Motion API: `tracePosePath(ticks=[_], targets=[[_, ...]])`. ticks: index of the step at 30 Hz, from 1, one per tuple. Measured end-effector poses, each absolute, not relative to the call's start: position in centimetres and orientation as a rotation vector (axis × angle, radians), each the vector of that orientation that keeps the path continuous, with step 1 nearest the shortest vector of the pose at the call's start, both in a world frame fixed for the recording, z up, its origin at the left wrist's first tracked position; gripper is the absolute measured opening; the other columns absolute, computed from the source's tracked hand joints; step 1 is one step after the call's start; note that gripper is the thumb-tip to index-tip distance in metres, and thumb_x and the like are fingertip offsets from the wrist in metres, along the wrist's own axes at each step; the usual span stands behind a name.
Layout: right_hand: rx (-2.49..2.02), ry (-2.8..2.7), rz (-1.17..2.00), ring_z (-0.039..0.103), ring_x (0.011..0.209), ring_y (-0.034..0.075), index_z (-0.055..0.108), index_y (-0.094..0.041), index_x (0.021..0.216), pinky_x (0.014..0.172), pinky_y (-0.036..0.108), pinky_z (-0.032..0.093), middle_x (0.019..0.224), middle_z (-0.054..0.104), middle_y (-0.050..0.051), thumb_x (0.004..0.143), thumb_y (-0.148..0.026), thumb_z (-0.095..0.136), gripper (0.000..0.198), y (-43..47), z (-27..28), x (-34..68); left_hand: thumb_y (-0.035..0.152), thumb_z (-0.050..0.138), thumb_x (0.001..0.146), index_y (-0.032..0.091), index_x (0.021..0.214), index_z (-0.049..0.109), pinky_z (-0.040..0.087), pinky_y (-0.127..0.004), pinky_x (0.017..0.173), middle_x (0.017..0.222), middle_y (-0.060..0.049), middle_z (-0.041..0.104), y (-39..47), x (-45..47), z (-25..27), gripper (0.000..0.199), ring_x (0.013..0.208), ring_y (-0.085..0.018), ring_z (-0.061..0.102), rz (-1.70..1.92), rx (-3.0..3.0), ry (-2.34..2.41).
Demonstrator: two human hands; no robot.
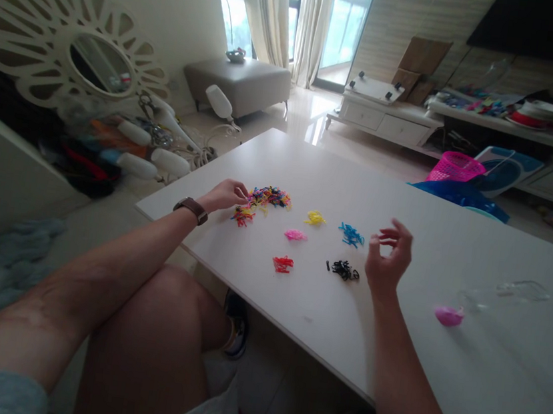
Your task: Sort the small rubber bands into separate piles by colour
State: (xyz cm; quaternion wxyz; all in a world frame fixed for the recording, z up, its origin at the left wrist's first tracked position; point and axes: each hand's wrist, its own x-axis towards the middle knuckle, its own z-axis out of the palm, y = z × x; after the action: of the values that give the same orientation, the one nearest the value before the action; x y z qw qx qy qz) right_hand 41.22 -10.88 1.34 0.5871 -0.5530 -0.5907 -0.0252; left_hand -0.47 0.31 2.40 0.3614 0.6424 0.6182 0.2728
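Observation:
My left hand [227, 195], with a brown-strapped watch on its wrist, has its bent fingertips at the left edge of a pile of mixed small rubber bands [271, 197]. The fingers are drawn together; whatever is between them is too small to see. My right hand [390, 254] is raised just right of the blue rubber bands [351, 234]. Its thumb and index finger curl into a pinch, contents unclear, and its other fingers are lifted. Single-colour heaps lie between the hands: yellow bands [315, 218], pink bands [296, 235], red bands [283, 264] and black bands [344, 270].
The white table [282, 161] also carries a pink pouch-like item [448, 315] and a clear plastic container [523, 290] on the right. Beyond its far edge stands a pink basket [455, 167]. A lamp with white shades [171, 162] is beside the table's left side.

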Motion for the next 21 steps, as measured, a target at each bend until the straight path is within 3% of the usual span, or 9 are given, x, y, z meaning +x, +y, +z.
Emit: tracePosePath(ticks=[2, 3, 5, 8, 16, 21], targets=[[-1.279, -1.227, -0.173, 0.063, 0.088, 0.021, 0.037, -0.021, 0.151, 0.073, 0.036, 0.055, 0.107, 0.062, 0.009, 0.087, -0.027, 0.056, 0.066, -10.9, 1.7, 42.1, 0.040, 0.087, 0.049, 0.014, 0.077, 0.072, 0.043, -0.027, 0.060, 0.071, -0.005, 0.070, 0.4, -0.7, 2.0, 0.041, 0.064, -0.016, 0.060, 0.686, 1.664, 1.599], [-1.305, -1.176, -0.204, 0.063, 0.089, 0.021, 0.035, -0.022, 0.152, 0.073, 0.036, 0.054, 0.109, 0.062, 0.009, 0.088, -0.025, 0.053, 0.067, -10.8, 1.7, 42.4, 0.041, 0.087, 0.048, 0.014, 0.076, 0.073, 0.042, -0.027, 0.059, 0.070, -0.005, 0.070, 0.5, -0.9, 1.8, 0.041, 0.064, -0.016, 0.060, 0.669, 1.676, 1.607], [-1.357, -1.291, -0.147, 0.063, 0.085, 0.021, 0.053, -0.023, 0.140, 0.071, 0.036, 0.054, 0.102, 0.063, 0.007, 0.090, -0.025, 0.051, 0.051, -10.7, 1.5, 42.7, 0.042, 0.086, 0.049, 0.015, 0.074, 0.074, 0.041, -0.027, 0.058, 0.069, -0.004, 0.069, 0.6, -1.0, 1.4, 0.039, 0.064, -0.016, 0.059, 0.622, 1.704, 1.618], [-1.359, -1.618, 0.001, 0.063, 0.082, 0.021, 0.074, -0.022, 0.106, 0.072, 0.036, 0.054, 0.088, 0.065, 0.005, 0.091, -0.027, 0.053, 0.026, -10.4, 0.8, 42.2, 0.043, 0.082, 0.054, 0.015, 0.072, 0.075, 0.039, -0.027, 0.056, 0.069, -0.004, 0.069, 0.7, -1.1, 1.0, 0.034, 0.064, -0.016, 0.057, 0.563, 1.734, 1.654], [-1.330, -1.490, 0.009, 0.062, 0.075, 0.018, 0.073, -0.020, 0.094, 0.066, 0.032, 0.052, 0.087, 0.066, 0.003, 0.088, -0.025, 0.058, 0.017, -10.6, 1.2, 41.6, 0.039, 0.077, 0.062, 0.015, 0.073, 0.075, 0.036, -0.027, 0.057, 0.066, -0.004, 0.068, 0.8, -1.0, 1.6, 0.027, 0.062, -0.015, 0.054, 0.600, 1.728, 1.724], [-1.314, -1.342, -0.098, 0.062, 0.079, 0.018, 0.069, -0.021, 0.099, 0.067, 0.032, 0.052, 0.090, 0.064, 0.003, 0.087, -0.024, 0.057, 0.017, -10.7, 1.8, 42.3, 0.039, 0.078, 0.063, 0.014, 0.072, 0.072, 0.039, -0.027, 0.059, 0.067, -0.005, 0.069, 0.7, -1.1, 1.7, 0.027, 0.063, -0.015, 0.056, 0.711, 1.719, 1.661]])
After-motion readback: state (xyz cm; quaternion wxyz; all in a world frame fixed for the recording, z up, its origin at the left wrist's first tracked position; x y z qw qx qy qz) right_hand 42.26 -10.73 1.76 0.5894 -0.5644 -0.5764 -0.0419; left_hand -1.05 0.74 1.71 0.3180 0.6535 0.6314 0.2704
